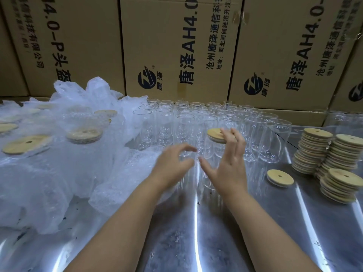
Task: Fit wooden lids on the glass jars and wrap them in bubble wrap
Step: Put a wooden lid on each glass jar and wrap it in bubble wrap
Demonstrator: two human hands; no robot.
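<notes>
my right hand [228, 165] spread beside the jar [213, 150], my left hand [172, 165] curled, grip unclear; best to steady the glass and press the lid [215, 135] flat.

The surface [216, 242] is shiny metal, pretty streaky. Rows of glass jars [275, 138] stand toward the back, a big heap of bubble wrap [59, 173] covers the left, and stacks of wooden lids [314, 152] sit on the right with one loose lid [280, 177] lying just beside them.
</notes>
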